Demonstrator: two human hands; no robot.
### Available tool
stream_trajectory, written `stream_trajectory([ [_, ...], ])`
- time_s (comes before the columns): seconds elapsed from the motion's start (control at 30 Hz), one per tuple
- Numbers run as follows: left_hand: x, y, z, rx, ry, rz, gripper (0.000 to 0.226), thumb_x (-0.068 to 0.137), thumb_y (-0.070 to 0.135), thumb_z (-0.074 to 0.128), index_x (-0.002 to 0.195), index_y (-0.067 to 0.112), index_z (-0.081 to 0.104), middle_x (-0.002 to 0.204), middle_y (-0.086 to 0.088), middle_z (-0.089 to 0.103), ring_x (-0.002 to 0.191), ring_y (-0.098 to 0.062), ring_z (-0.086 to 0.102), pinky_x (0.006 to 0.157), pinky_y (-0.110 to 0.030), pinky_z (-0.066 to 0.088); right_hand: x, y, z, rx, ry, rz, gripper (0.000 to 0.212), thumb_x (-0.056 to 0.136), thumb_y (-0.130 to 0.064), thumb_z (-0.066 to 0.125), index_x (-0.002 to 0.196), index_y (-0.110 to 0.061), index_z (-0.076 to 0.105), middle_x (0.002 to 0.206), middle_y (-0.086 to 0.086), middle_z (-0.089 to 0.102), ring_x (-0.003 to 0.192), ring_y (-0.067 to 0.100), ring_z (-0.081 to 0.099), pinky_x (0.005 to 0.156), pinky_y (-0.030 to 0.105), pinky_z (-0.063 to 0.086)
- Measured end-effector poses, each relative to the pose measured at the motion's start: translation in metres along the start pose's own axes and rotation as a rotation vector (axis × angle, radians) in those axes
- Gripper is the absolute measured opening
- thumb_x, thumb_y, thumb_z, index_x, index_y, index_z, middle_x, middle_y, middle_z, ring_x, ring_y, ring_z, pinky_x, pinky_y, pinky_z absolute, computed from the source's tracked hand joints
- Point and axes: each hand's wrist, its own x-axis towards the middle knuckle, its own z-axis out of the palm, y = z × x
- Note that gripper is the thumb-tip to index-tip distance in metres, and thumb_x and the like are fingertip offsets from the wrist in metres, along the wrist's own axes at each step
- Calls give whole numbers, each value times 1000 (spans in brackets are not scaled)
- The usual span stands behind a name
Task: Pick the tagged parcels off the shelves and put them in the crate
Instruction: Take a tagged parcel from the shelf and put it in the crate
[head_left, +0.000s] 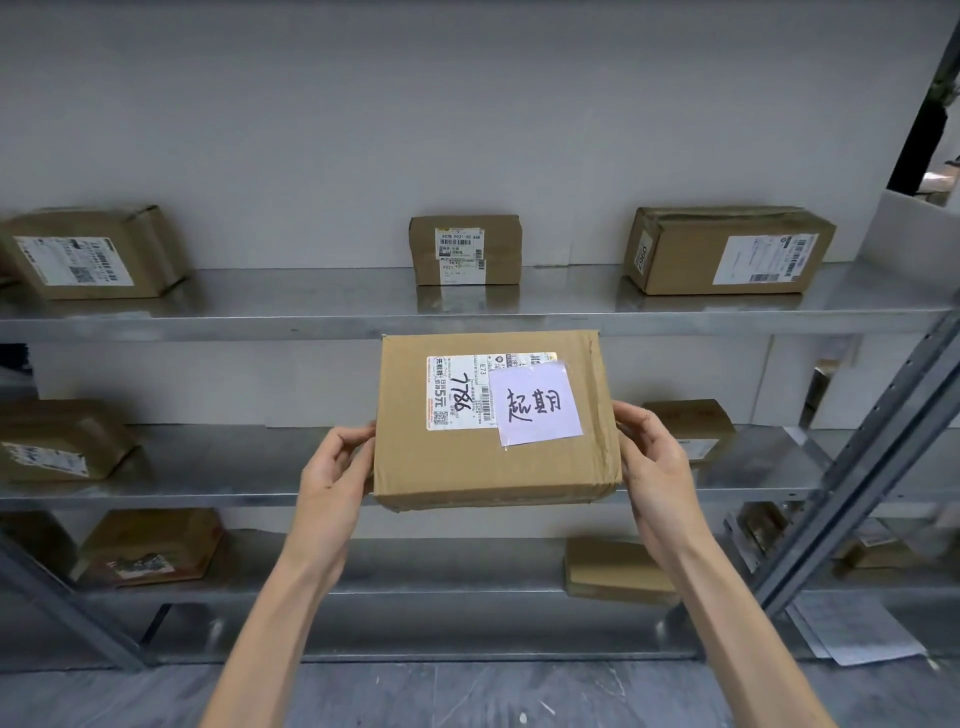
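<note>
So we've got the tagged parcel (493, 462) gripped from both sides: left hand (332, 467) curled round its left edge, right hand (654, 457) round its right edge. It's up in front of the middle shelf's (234, 467) front edge, roughly mid-length, with the purple note (535, 408) facing us. A small box (465, 249) sits on the top shelf (311, 301) above it.

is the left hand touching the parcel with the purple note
Touching. The head view shows the left hand gripping the tagged parcel by its left side, fingers against the cardboard with no gap.
</note>
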Motion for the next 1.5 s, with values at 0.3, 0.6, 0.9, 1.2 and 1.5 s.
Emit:
stream_trajectory([
  [0.3,5,-10,6,-3,-32,7,31,103,20,49,131,29,60,122,13,68,118,-7,61,85,-27,51,4,10,0,-97,-15,37,38,102,-11,49,122,-41,60,130,-6,65,122,10,59,105,42,49],
  [0.6,17,-17,36,-10,-103,-11,31,103,18,48,129,29,61,122,14,68,114,-5,61,81,-24,53,1,8,-25,-114,83,40,39,101,-10,51,134,-28,60,127,-9,67,119,5,60,106,38,49],
  [0.9,33,-11,127,-71,-404,-1,32,104,18,48,130,30,61,122,17,67,117,-5,60,88,-26,50,-37,-21,-98,-180,391,-38,38,100,-6,52,131,-25,63,120,-13,70,112,0,64,92,20,54],
  [1.2,1,3,230,-125,-837,22,31,102,20,51,127,33,63,124,15,67,122,-8,58,104,-43,48,-138,-47,-157,-243,866,-92,39,98,-1,52,125,-25,66,116,-13,72,111,3,64,90,26,53],
  [1.5,-112,12,321,-202,-1297,56,31,102,12,51,126,26,64,119,16,70,115,-2,61,98,-29,50,-284,-63,-195,-260,1340,-127,40,98,-1,54,122,-29,66,111,-17,73,104,-1,66,82,18,55],
])
